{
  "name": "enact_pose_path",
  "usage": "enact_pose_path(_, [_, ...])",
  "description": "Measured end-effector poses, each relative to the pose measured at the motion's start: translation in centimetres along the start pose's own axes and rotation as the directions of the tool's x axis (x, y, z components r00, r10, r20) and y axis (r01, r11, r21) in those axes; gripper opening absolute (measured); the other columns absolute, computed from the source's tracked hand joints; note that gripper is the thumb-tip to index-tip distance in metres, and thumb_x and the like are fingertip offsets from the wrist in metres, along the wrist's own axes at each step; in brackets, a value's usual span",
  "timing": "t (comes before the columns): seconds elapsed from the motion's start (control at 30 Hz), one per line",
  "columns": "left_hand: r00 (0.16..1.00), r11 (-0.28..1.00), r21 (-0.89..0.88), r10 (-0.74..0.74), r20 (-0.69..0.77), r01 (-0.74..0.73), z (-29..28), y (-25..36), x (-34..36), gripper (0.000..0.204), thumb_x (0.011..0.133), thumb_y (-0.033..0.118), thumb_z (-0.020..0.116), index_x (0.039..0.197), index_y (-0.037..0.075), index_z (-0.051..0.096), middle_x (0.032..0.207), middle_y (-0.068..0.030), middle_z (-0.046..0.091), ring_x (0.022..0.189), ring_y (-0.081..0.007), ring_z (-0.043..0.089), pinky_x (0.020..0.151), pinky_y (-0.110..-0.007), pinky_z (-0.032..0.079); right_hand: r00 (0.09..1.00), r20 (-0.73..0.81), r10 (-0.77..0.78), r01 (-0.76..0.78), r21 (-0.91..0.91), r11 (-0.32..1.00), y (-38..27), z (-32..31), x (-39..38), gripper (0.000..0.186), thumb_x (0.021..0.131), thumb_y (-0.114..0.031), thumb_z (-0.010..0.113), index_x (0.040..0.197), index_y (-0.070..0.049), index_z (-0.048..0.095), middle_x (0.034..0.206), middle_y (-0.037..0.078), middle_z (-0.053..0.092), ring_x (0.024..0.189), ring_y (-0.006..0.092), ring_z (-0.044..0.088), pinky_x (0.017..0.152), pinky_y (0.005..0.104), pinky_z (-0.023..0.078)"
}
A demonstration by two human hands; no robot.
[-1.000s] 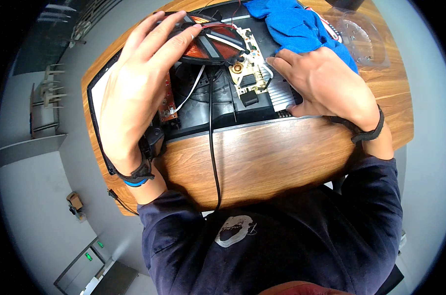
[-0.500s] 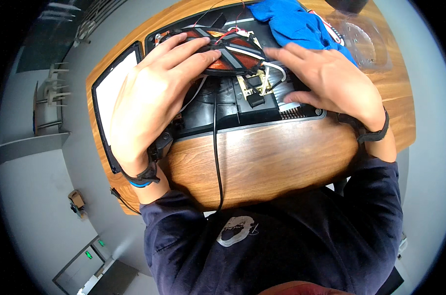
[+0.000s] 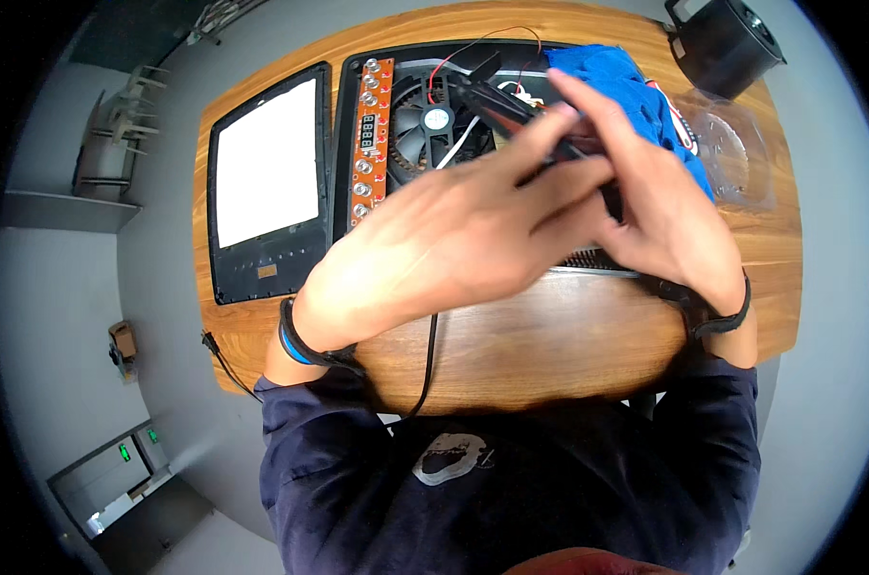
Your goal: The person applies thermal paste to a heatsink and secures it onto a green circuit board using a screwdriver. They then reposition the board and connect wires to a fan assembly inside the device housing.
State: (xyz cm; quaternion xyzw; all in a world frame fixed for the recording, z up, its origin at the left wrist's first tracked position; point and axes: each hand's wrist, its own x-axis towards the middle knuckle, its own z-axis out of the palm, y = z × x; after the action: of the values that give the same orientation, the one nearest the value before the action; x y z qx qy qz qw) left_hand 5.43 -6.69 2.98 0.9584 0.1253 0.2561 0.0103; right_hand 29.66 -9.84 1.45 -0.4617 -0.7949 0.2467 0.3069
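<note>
An induction coil (image 3: 495,107) with black ribs is tipped up on edge above the opened induction cooker (image 3: 343,144). My left hand (image 3: 453,230) reaches across to the right, its fingers closed at the coil's near edge. Beside it my right hand (image 3: 655,192) holds the same edge, fingers pointing up and overlapping the left ones; motion blurs them. Left of the coil a fan (image 3: 412,134) shows inside the casing. Next to the fan runs an orange circuit board (image 3: 369,144) with a small display. Both hands cover much of the casing's near right part.
The cooker's detached top panel (image 3: 266,172), with a white sheet, lies at the left. A blue cloth (image 3: 602,72), a clear plastic tray (image 3: 731,153) and a black kettle (image 3: 727,43) stand at the right. A power cord (image 3: 428,359) hangs over the wooden table's (image 3: 549,331) near edge.
The coil has been lifted and tilted off the fan and shifted right, exposing the fan and orange board. My left hand has moved right to meet the right hand. The view has shifted.
</note>
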Motion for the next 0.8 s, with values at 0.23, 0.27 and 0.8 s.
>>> enact_pose_path(0.23, [0.967, 0.959, -0.283, 0.052, 0.248, 0.021, -1.8, -1.1, -1.6, 0.029, 0.097, 0.018, 0.078, 0.122, 0.005, 0.074, 0.145, -0.0104, 0.071, 0.135, -0.0359, 0.069, 0.105, -0.047, 0.064, 0.99, -0.137, 0.044, -0.067, -0.171, 0.983, 1.3, -1.5, 0.0, 0.067, 0.093, 0.003, 0.075, 0.156, -0.01, 0.055, 0.114, 0.014, 0.069, 0.1, 0.0343, 0.073, 0.09, 0.0422, 0.059])
enact_pose_path(0.27, [0.939, 0.95, -0.277, -0.042, 0.342, 0.143, -2.3, -1.0, -1.8, 0.029, 0.098, 0.02, 0.078, 0.123, 0.004, 0.074, 0.143, -0.0105, 0.072, 0.132, -0.0358, 0.071, 0.102, -0.047, 0.064, 0.99, -0.108, 0.086, -0.104, -0.174, 0.979, 1.0, -2.0, 0.2, 0.052, 0.101, -0.008, 0.077, 0.149, -0.009, 0.059, 0.115, 0.017, 0.073, 0.103, 0.0382, 0.074, 0.092, 0.0435, 0.059])
enact_pose_path(0.8, [0.706, 0.784, 0.039, -0.579, 0.408, 0.62, 0.4, -3.9, -3.8, 0.075, 0.095, 0.02, 0.089, 0.156, 0.0, 0.052, 0.135, -0.0183, 0.059, 0.103, -0.0333, 0.073, 0.092, -0.045, 0.061, 0.968, -0.182, -0.171, 0.086, -0.4, 0.912, 4.8, -1.9, -0.6, 0.037, 0.108, -0.02, 0.07, 0.138, 0.001, 0.065, 0.12, 0.025, 0.076, 0.113, 0.0441, 0.073, 0.098, 0.0482, 0.059])
